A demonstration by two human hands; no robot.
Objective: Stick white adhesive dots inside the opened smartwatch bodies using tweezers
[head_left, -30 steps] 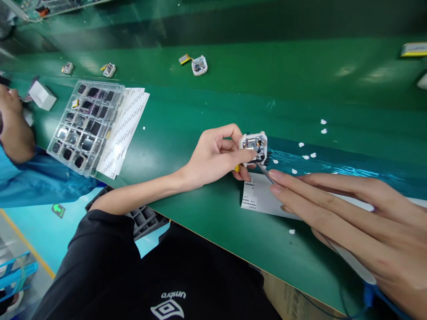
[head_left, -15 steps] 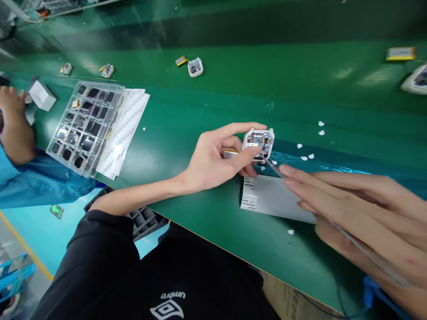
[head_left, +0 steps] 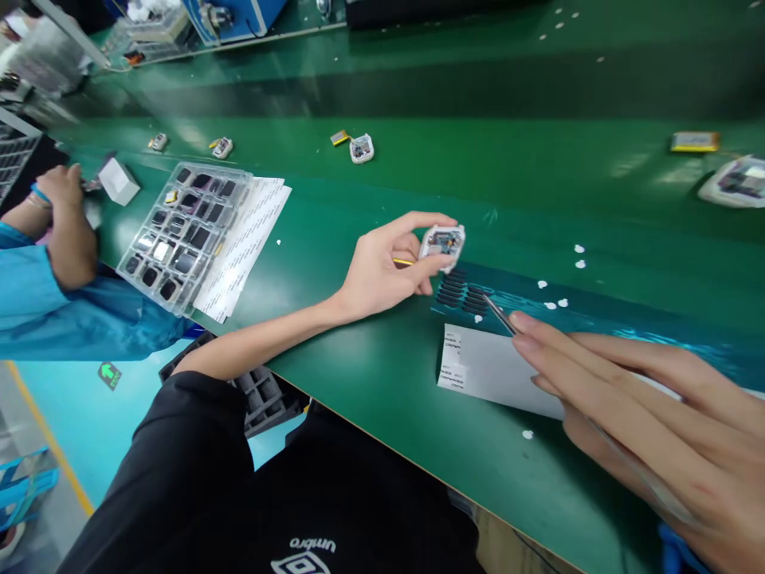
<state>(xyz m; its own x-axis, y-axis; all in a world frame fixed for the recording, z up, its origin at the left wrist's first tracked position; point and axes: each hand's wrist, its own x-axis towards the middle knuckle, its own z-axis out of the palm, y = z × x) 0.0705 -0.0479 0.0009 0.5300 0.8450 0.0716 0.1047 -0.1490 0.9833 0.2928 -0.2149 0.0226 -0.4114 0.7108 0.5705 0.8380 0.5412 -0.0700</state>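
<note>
My left hand [head_left: 388, 267] pinches a small white square device [head_left: 442, 241] with its circuit board showing, lifted a little above the green bench; a yellow part [head_left: 403, 261] sticks out behind my fingers. My right hand [head_left: 633, 399] holds thin metal tweezers [head_left: 500, 313], whose tip points at a strip of small black pads [head_left: 463, 291] on a blue sheet. Under my right fingers lies a white label sheet [head_left: 484, 367].
A clear tray of dark parts [head_left: 179, 231] on white label sheets [head_left: 248, 239] lies at the left. Another person's arm in a blue sleeve [head_left: 53, 295] works beside a white box [head_left: 118, 181]. Several devices [head_left: 362, 148] ride the belt beyond.
My left hand has lifted the white device up and left, away from the tweezers. The tweezers tip now sits over the black pads. The view has shifted, showing more of the bench beyond.
</note>
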